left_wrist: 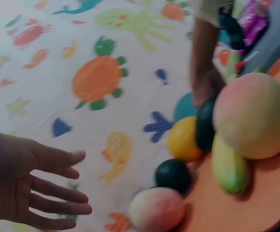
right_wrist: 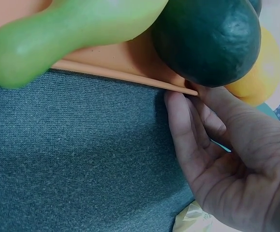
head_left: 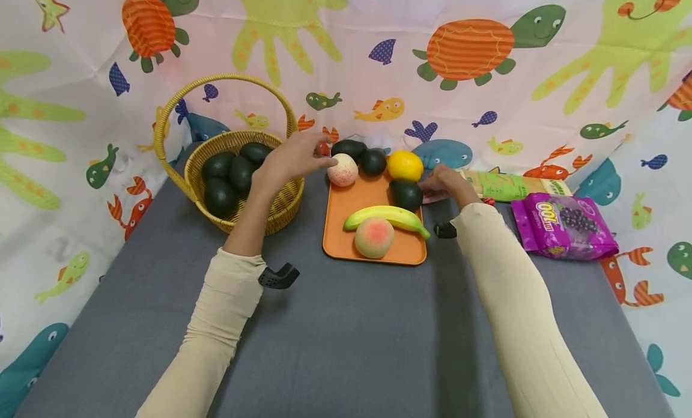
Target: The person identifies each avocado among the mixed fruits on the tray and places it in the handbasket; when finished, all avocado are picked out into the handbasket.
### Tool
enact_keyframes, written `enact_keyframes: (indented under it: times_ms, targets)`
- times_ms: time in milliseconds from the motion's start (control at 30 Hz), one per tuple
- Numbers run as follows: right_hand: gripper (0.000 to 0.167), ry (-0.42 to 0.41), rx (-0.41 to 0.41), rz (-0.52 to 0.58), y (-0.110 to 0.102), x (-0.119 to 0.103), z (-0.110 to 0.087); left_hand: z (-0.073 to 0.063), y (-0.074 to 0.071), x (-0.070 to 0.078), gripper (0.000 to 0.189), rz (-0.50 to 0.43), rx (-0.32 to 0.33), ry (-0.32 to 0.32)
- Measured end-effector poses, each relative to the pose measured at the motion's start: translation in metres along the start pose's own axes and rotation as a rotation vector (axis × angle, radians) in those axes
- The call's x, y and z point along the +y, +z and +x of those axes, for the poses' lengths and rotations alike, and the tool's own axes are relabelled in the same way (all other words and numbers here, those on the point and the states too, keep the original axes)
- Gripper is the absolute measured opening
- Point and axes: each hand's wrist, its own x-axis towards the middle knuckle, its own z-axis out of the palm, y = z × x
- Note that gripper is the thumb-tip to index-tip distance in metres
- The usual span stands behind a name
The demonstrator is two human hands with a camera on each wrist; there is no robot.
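Observation:
An orange tray on the grey table bears a peach, a banana, a dark green avocado and a yellow fruit. At its back left are a speckled peach and two more dark avocados. My right hand pinches the tray's right edge, thumb on top beside the avocado and fingers underneath, as the right wrist view shows. My left hand hovers beside the speckled peach with fingers spread and nothing held; the left wrist view shows it apart from the fruit.
A yellow wicker basket with a tall handle stands at the left, holding several dark avocados. To the right lie a purple packet and a green-yellow package. A sea-animal print curtain closes off the back.

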Motion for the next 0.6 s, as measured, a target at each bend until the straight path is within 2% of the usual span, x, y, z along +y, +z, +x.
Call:
enact_keyframes:
  times_ms: [67,233,433,600]
  targets:
    - [0.018,-0.009,0.000,-0.006,-0.001,0.001,0.000,0.013,0.007,0.009,0.057,-0.003,-0.039,0.044]
    - [0.018,-0.002,-0.012,0.007,-0.001,0.001,0.001,0.043,0.026,0.028,0.057,0.000,-0.128,0.107]
    - [0.017,0.011,-0.007,0.017,-0.001,0.001,0.002,0.075,0.054,0.042,0.060,0.089,-0.204,0.224]
    - [0.014,0.004,-0.003,0.016,-0.001,0.001,0.004,0.095,0.075,0.052,0.059,0.085,-0.293,0.304]
